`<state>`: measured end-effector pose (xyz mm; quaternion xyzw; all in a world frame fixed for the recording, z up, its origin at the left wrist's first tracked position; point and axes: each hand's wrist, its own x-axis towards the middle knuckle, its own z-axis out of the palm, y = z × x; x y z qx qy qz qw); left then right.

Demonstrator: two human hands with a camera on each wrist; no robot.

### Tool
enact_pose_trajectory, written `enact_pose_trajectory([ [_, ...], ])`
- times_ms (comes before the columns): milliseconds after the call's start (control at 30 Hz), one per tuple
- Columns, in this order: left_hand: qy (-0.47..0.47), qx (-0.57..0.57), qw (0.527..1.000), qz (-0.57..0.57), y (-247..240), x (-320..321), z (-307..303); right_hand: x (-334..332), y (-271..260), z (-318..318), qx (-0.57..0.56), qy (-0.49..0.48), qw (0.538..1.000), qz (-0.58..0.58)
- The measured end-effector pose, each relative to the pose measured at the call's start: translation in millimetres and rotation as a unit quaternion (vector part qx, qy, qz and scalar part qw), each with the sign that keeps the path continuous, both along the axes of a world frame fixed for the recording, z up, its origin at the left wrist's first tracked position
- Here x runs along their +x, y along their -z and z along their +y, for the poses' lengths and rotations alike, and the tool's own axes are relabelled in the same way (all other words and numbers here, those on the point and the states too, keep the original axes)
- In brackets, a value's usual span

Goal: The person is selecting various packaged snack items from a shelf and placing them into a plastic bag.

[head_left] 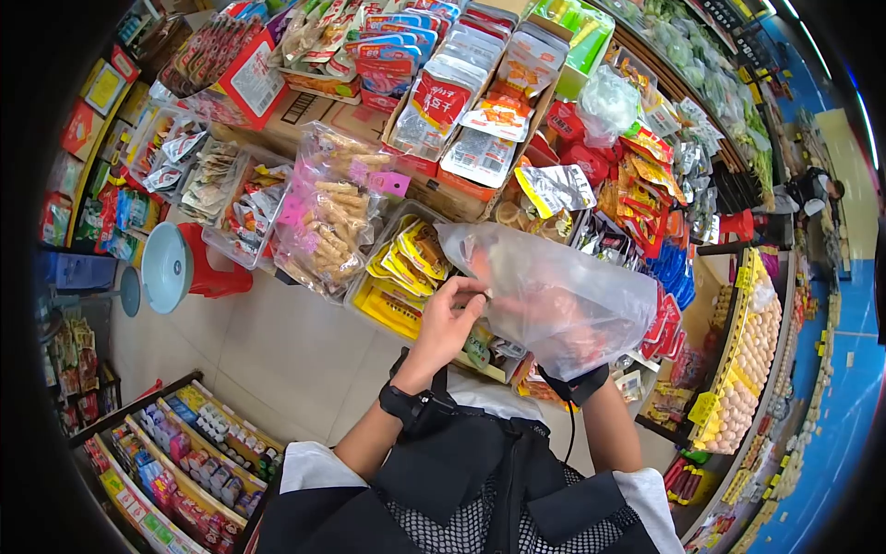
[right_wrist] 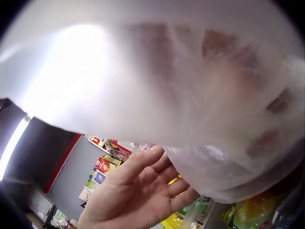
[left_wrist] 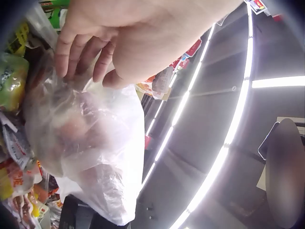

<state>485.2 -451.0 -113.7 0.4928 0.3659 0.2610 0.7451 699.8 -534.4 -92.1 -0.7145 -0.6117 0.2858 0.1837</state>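
Observation:
A translucent plastic bag (head_left: 591,305) hangs puffed out in front of my chest, over the snack display. My left hand (head_left: 448,323) is at the bag's left edge in the head view, pinching the film between thumb and index finger; the other fingers curl loosely. Behind the cloudy film lies my right hand (head_left: 558,314), showing as a blurred shape, with its wrist at the bag's lower side. I cannot tell how its fingers lie. In the right wrist view the bag (right_wrist: 143,86) fills the upper part, and the left hand (right_wrist: 138,195) shows below it.
Yellow snack packets (head_left: 397,277) fill a bin beside the left hand. Bagged rolled snacks (head_left: 332,222) lie farther left. Boxes of packaged food (head_left: 443,102) stand behind. An egg rack (head_left: 743,360) stands at right, a red stool (head_left: 212,263) at left, and a low product shelf (head_left: 175,452) at lower left.

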Motion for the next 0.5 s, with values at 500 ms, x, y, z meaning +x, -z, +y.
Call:
enact_pose_trajectory([
  [500, 0.060, 0.024, 0.997, -0.048, -15.0, -1.8, 13.2, -7.0, -4.7, 17.1, 0.032, 0.057, 0.998, 0.019],
])
